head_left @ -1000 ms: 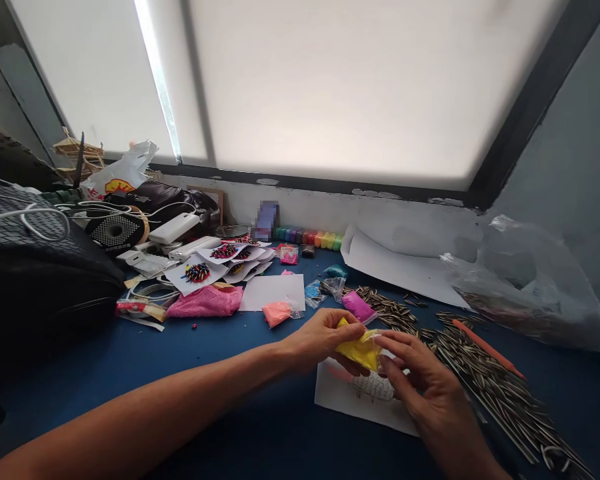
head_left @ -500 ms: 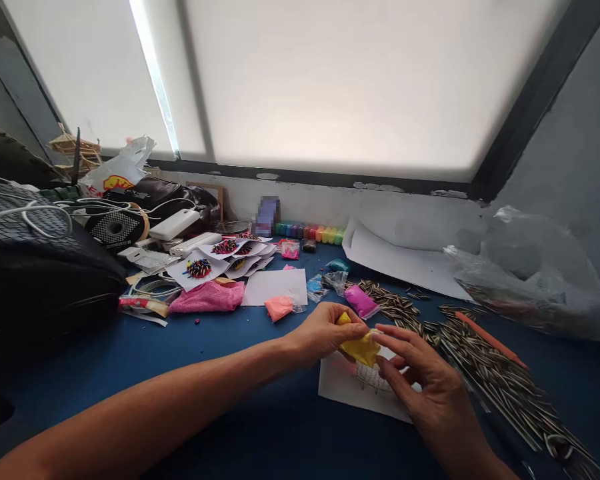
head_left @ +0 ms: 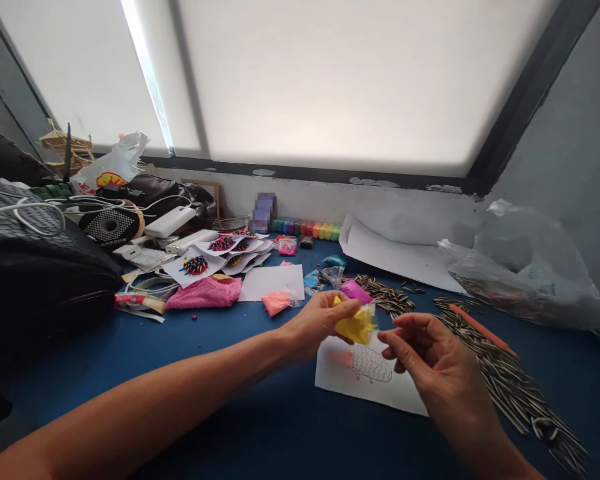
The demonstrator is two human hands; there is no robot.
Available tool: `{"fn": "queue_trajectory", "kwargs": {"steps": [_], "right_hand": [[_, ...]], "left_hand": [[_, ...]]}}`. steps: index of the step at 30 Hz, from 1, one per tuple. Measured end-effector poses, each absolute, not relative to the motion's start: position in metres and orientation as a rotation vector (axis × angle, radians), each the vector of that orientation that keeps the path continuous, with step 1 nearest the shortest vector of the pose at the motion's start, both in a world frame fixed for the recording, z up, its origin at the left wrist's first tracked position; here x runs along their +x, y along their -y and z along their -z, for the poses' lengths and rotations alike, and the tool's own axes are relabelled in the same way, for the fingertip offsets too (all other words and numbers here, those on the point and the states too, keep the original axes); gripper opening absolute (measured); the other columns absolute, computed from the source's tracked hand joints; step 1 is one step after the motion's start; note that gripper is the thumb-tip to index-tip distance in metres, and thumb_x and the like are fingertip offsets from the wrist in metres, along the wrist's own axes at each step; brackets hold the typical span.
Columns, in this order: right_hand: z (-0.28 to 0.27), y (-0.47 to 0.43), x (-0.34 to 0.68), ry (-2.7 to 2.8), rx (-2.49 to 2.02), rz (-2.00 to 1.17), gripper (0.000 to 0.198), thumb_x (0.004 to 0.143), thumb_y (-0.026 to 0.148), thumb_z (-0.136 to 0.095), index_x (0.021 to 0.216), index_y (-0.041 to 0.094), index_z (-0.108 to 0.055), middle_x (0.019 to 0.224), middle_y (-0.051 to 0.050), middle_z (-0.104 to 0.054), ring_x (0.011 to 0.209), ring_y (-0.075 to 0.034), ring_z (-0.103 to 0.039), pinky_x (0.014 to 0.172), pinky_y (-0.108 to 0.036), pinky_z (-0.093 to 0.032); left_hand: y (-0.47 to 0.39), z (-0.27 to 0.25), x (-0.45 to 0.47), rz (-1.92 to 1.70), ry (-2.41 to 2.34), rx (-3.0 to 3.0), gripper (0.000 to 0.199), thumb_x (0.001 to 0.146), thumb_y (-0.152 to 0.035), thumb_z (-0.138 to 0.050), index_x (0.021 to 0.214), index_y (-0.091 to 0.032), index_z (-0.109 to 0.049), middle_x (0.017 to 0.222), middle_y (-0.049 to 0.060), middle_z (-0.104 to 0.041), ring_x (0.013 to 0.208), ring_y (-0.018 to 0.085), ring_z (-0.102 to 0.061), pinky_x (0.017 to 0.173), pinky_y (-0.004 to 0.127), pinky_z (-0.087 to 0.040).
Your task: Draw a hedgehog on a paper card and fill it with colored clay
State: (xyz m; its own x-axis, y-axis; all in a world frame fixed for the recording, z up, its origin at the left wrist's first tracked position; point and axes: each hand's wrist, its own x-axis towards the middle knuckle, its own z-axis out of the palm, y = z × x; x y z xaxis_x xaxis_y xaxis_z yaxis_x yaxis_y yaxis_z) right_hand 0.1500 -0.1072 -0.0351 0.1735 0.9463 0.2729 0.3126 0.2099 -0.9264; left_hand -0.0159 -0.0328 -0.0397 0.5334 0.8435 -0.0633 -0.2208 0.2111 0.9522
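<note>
My left hand (head_left: 325, 320) grips a small clear bag of yellow modelling clay (head_left: 354, 325) above the paper. Just to the right of the bag, apart from it, my right hand (head_left: 425, 350) has thumb and forefinger pinched together; whatever may be between the tips is too small to make out. Under both hands lies a white sheet (head_left: 340, 387) with a pencil drawing (head_left: 373, 363) of a rounded, scaly body on short legs. A pink patch (head_left: 341, 359) covers the drawing's left end.
Striped sunflower seeds (head_left: 510, 373) spread along the right, with an orange stick (head_left: 483, 330) on them. Behind are bags of purple clay (head_left: 356, 291) and orange clay (head_left: 276, 303), a pink cloth (head_left: 205, 293), seed-decorated papers (head_left: 195, 265) and a plastic bag (head_left: 525, 273).
My right hand has drawn away from the yellow clay bag, to the right, with its fingers closing into a pinch. More of the drawing shows. The view has shifted slightly.
</note>
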Motion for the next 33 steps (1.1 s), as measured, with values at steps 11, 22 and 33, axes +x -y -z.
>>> {"fn": "queue_trajectory", "kwargs": {"steps": [11, 22, 33], "right_hand": [[0.026, 0.108, 0.151, 1.521, -1.393, -0.872, 0.035, 0.080, 0.053, -0.061, 0.086, 0.019, -0.065, 0.062, -0.001, -0.065, 0.055, -0.015, -0.059, 0.050, -0.026, -0.052], [0.036, 0.106, 0.158, 1.505, -1.419, -0.904, 0.035, 0.082, 0.055, -0.061, 0.081, 0.021, -0.068, 0.062, 0.000, -0.063, 0.053, -0.013, -0.054, 0.051, -0.023, -0.047], [0.042, 0.104, 0.158, 1.500, -1.382, -0.898, 0.032, 0.080, 0.054, -0.066, 0.079, 0.022, -0.067, 0.061, 0.002, -0.062, 0.057, -0.014, -0.057, 0.052, -0.024, -0.045]], "left_hand": [[0.042, 0.035, -0.014, -0.759, -0.731, 1.262, 0.039, 0.072, -0.048, -0.071, 0.071, -0.012, -0.056, 0.067, 0.000, -0.056, 0.061, 0.008, -0.050, 0.058, 0.021, -0.037], [0.040, 0.038, -0.018, -0.621, -0.720, 1.306, 0.048, 0.062, -0.055, -0.079, 0.078, -0.013, -0.061, 0.073, 0.000, -0.058, 0.065, 0.011, -0.053, 0.056, 0.023, -0.041], [0.043, 0.039, -0.014, -0.706, -0.726, 1.239, 0.043, 0.064, -0.050, -0.077, 0.074, -0.012, -0.060, 0.071, 0.002, -0.060, 0.066, 0.012, -0.056, 0.059, 0.023, -0.041]]}}
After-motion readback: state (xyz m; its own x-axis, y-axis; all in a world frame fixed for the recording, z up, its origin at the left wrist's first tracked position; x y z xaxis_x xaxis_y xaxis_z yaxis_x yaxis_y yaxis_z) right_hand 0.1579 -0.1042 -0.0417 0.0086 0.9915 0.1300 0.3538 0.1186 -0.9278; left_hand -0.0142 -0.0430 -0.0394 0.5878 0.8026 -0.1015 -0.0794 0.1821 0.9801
